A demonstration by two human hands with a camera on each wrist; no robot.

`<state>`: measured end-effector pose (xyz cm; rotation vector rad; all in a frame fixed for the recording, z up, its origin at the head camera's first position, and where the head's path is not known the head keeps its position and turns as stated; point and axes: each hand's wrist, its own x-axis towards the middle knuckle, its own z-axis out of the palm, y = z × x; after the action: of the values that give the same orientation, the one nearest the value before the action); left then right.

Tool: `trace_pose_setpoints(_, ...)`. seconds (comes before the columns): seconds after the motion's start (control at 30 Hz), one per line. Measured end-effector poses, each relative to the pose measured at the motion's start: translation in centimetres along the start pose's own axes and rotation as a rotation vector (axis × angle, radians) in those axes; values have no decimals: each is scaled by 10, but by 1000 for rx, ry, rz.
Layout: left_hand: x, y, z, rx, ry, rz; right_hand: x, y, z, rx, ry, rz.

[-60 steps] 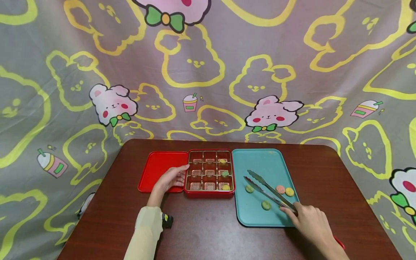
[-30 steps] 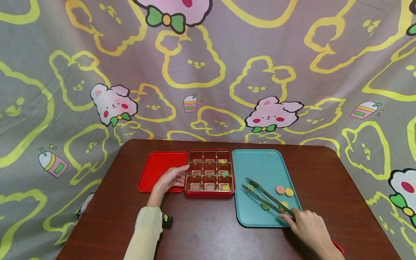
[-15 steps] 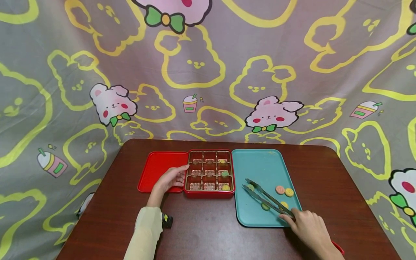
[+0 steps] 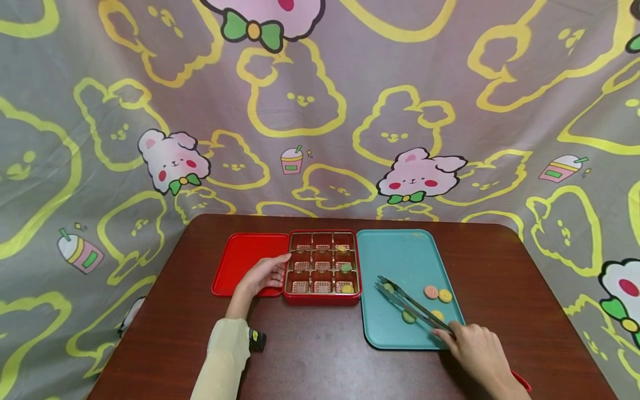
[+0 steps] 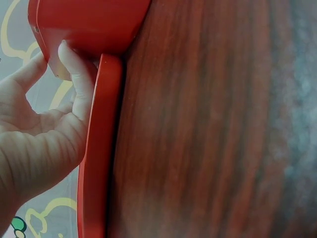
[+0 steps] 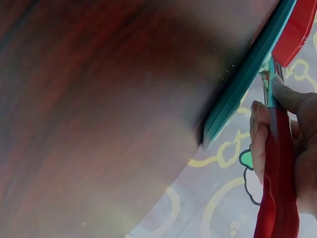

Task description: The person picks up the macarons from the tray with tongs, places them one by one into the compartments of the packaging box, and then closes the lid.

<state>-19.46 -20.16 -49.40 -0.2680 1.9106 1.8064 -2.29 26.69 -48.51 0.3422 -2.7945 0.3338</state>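
Note:
My right hand (image 4: 480, 350) grips the red handle (image 6: 280, 183) of a pair of metal tongs (image 4: 417, 305) that reaches over the teal tray (image 4: 400, 253). The tong tips lie to either side of a green round cookie (image 4: 388, 288). Beneath the tongs are another green cookie (image 4: 408, 317) and a yellow cookie (image 4: 437, 315), each partly covered. My left hand (image 4: 262, 276) touches the left side of a red box (image 4: 322, 300), thumb at its rim. The box has a divided insert, with cookies in its right-hand column, including a green one (image 4: 346, 267).
The red lid (image 4: 245, 255) lies flat left of the box, partly under my left hand. A pink cookie (image 4: 431, 291) and a yellow cookie (image 4: 445, 295) sit together on the tray's right side. A patterned cloth (image 4: 320, 139) hangs behind the brown table (image 4: 310, 350).
The tongs' tips have dropped lower on the tray and drawn closer together around the green cookie, which has shifted slightly right. My left hand and the box have stayed put.

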Motion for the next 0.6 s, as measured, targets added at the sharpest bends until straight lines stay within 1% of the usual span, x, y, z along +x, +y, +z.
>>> trace_pose_setpoints(0.27,0,0,0,0,4,-6,4,2,-2,7,45,-27)
trace_pose_setpoints(0.4,0,0,0,-6,3,-5,8,2,-6,7,51,-18)
trace_pose_setpoints(0.6,-2,0,-1,-18,3,0,20,0,-12,-2,61,-4)
